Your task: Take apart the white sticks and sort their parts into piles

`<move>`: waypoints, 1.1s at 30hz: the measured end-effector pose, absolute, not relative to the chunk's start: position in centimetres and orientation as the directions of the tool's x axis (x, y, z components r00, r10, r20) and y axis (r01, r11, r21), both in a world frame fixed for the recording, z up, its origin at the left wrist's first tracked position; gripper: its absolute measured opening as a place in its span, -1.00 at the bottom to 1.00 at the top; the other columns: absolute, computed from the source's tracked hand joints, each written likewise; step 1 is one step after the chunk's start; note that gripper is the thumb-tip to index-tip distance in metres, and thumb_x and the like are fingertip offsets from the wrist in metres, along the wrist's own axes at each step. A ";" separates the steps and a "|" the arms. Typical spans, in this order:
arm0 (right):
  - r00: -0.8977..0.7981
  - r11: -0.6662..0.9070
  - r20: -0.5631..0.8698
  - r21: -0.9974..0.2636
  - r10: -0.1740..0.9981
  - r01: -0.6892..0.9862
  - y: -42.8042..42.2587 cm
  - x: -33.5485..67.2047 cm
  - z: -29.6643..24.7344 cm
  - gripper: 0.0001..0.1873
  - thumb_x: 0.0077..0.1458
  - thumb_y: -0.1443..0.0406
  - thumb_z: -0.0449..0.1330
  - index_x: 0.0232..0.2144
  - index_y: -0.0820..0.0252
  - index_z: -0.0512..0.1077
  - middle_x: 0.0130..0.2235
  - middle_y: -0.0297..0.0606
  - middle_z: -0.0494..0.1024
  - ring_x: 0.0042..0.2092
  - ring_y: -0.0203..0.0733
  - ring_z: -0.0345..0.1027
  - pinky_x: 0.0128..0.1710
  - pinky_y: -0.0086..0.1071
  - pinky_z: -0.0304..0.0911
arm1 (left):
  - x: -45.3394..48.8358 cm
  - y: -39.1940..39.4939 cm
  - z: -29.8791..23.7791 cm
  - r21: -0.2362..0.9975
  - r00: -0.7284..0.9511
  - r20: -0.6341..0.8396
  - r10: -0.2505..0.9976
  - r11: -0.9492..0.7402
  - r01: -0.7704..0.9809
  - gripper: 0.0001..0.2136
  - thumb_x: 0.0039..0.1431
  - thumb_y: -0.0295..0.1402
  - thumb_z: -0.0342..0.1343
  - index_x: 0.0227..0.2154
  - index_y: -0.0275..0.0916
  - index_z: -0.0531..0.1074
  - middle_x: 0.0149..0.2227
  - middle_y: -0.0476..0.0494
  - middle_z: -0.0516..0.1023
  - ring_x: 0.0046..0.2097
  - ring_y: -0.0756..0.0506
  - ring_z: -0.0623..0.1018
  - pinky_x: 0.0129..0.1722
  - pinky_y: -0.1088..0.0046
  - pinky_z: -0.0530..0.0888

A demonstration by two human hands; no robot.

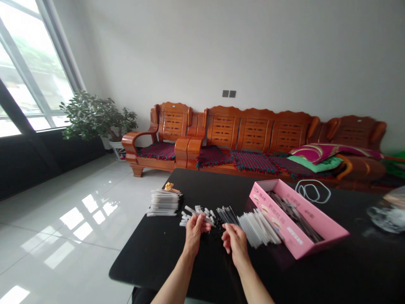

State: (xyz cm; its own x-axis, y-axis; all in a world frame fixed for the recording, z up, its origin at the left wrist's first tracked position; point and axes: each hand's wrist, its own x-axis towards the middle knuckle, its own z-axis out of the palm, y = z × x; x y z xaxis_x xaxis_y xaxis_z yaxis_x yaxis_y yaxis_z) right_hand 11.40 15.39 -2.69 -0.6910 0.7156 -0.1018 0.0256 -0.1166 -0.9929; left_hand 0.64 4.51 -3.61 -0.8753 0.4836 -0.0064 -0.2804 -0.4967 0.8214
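Observation:
My left hand (pixel 193 233) is closed around a whitish pen barrel (pixel 191 210), which slants down toward the right. Close by on the right, my right hand (pixel 236 244) has thumb and forefinger pinched together; whatever they hold is too small to make out. White pen caps (pixel 183 220) lie scattered behind my left hand. Small black pieces (pixel 217 232) form a pile between the hands. Just beyond my right hand is a row of thin dark pen refills (pixel 226 214). Clear pen tubes (pixel 257 229) lie to its right, beside the pink box.
The open pink box (pixel 295 249) contains long dark sticks (pixel 292 213). At the black table's (pixel 142 261) left edge lies a stack of pens (pixel 163 203) with a small orange-yellow object (pixel 169 186) behind. White loops (pixel 313 192) and a clear plastic bag (pixel 387 213) are at right.

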 end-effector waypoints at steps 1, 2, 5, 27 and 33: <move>-0.659 -0.012 -0.060 -0.997 0.750 0.077 15.6 11.3 -2.6 -0.55 -0.01 -0.04 0.11 -0.38 0.26 0.42 -0.66 -0.41 0.37 -0.72 -0.38 0.15 -0.79 -0.53 -0.07 | 0.7 4.5 -3.5 0.820 -0.877 -0.007 0.480 -0.499 -0.280 -0.63 -0.03 -0.11 0.24 -0.32 -0.35 0.41 -0.49 -0.10 0.55 -0.53 0.00 0.54 -0.50 0.54 0.48; -0.641 0.108 -0.006 -0.984 0.767 0.138 15.9 11.1 -2.5 -0.58 0.01 -0.01 0.09 -0.41 0.25 0.43 -0.68 -0.39 0.36 -0.72 -0.36 0.15 -0.76 -0.51 -0.04 | 0.9 4.5 -3.3 0.820 -0.880 -0.006 0.475 -0.501 -0.276 -0.63 -0.03 -0.11 0.24 -0.33 -0.35 0.41 -0.50 -0.10 0.55 -0.53 0.00 0.53 -0.50 0.54 0.48; -0.643 0.441 0.172 -0.851 0.746 0.284 16.7 10.4 -2.3 -0.65 0.04 0.09 0.06 -0.52 0.22 0.46 -0.69 -0.31 0.40 -0.66 -0.28 0.24 -0.60 -0.43 0.11 | 1.2 4.4 -2.9 0.824 -0.884 0.004 0.467 -0.502 -0.262 -0.63 -0.03 -0.12 0.25 -0.34 -0.35 0.41 -0.51 -0.08 0.54 -0.54 0.01 0.52 -0.51 0.54 0.47; -0.761 0.644 0.342 -0.754 0.551 0.127 16.8 14.9 -2.0 -0.59 0.15 0.07 0.01 -0.36 0.21 0.52 -0.54 -0.20 0.51 -0.52 -0.19 0.36 -0.48 -0.41 0.23 | 0.6 4.2 -3.9 0.802 -0.890 0.012 0.456 -0.536 -0.264 -0.66 0.04 -0.12 0.19 -0.29 -0.34 0.41 -0.53 -0.08 0.54 -0.54 0.02 0.52 -0.48 0.56 0.45; -0.689 0.627 0.343 -0.750 0.639 0.209 20.6 18.6 -2.4 -0.54 0.11 0.02 0.01 -0.34 0.26 0.53 -0.55 -0.17 0.53 -0.53 -0.18 0.38 -0.47 -0.42 0.26 | 0.2 4.1 -3.7 0.755 -0.912 -0.024 0.410 -0.591 -0.285 -0.69 0.01 -0.15 0.22 -0.30 -0.29 0.43 -0.49 -0.08 0.56 -0.51 0.03 0.53 -0.47 0.59 0.45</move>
